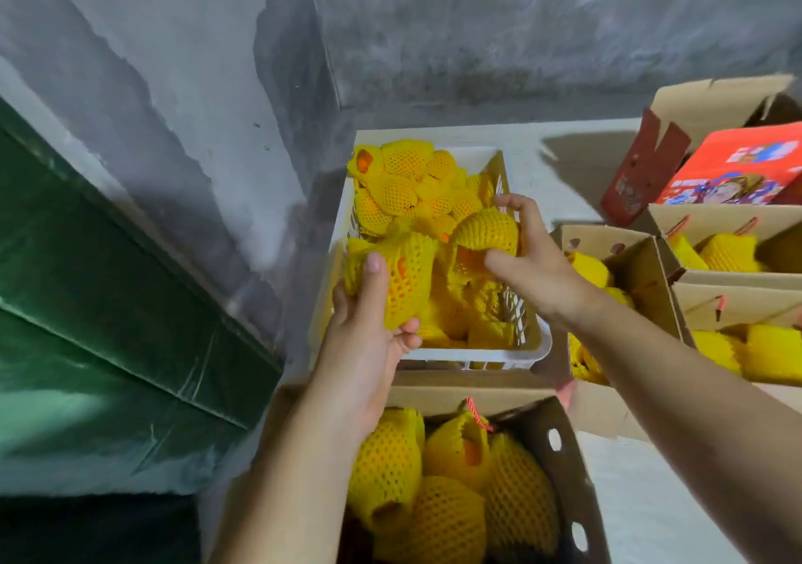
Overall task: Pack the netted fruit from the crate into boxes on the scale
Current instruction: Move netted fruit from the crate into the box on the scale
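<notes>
Step in hand: while both hands are over the white slatted plastic crate (538,342), one yellow foam-netted fruit is held in each.
Left grip (369,324): wrapped round a netted fruit (403,277) at the crate's near-left corner.
Right grip (520,255): closed on another (490,229) by the right wall.
Done well: both are best lowered gently into the open brown cardboard box (560,442) at the near edge, into gaps.
Hidden: no scale can be made out; the box's near end is cut off.

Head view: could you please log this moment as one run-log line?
left hand: holds netted fruit | right hand: grips second fruit | over white crate | near box: part-filled
</notes>
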Demonstrator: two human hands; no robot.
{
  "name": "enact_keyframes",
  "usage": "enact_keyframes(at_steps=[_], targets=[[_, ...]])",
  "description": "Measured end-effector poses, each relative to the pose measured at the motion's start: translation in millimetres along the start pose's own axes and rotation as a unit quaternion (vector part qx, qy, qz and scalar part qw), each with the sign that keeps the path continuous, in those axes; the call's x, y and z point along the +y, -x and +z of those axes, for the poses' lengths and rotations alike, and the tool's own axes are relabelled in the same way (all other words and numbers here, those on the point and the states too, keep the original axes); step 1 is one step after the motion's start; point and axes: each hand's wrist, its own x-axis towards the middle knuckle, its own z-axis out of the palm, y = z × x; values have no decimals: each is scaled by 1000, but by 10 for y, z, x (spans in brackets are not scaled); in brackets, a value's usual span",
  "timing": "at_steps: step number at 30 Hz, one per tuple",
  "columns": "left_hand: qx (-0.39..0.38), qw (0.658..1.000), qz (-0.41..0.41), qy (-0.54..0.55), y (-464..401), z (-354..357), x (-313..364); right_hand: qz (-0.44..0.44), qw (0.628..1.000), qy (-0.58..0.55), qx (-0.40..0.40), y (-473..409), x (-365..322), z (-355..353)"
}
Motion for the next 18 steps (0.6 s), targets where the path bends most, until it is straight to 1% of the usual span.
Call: enact_keyframes(at_steps=[2, 4, 5, 7, 9, 11, 14, 15, 16, 18], targets=[[-31, 1000, -2, 5, 259, -64, -24, -9, 998, -48, -43, 404, -238, 218], [-51, 998, -30, 37, 527, -159, -61, -14, 989, -125, -74, 816, -379, 476], [-61, 996, -38, 55, 646, -224, -81, -11, 981, -175, -79, 1002, -434, 616], [-91, 992, -25, 89, 853, -382, -93, 15, 963, -262, -62, 1312, -503, 860], [-99, 989, 12, 106, 1008, -564, -71, 37, 955, -294, -4, 1564, -542, 1050], [-105, 988, 45, 104, 1113, -738, -85, 47, 953, -286, 88, 1789, -520, 1189], [-85, 991, 32, 99, 1246, -910, -92, 62, 921, -312, 225, 2157, -512, 1362], [-95, 993, 18, 72, 1285, -901, -61, 57, 912, -312, 260, 2277, -520, 1402], [-120, 992, 0, 30, 1328, -863, -25, 49, 909, -299, 286, 2388, -540, 1436], [-160, 985, -22, -59, 1397, -757, 48, 32, 909, -258, 326, 2588, -601, 1482]])
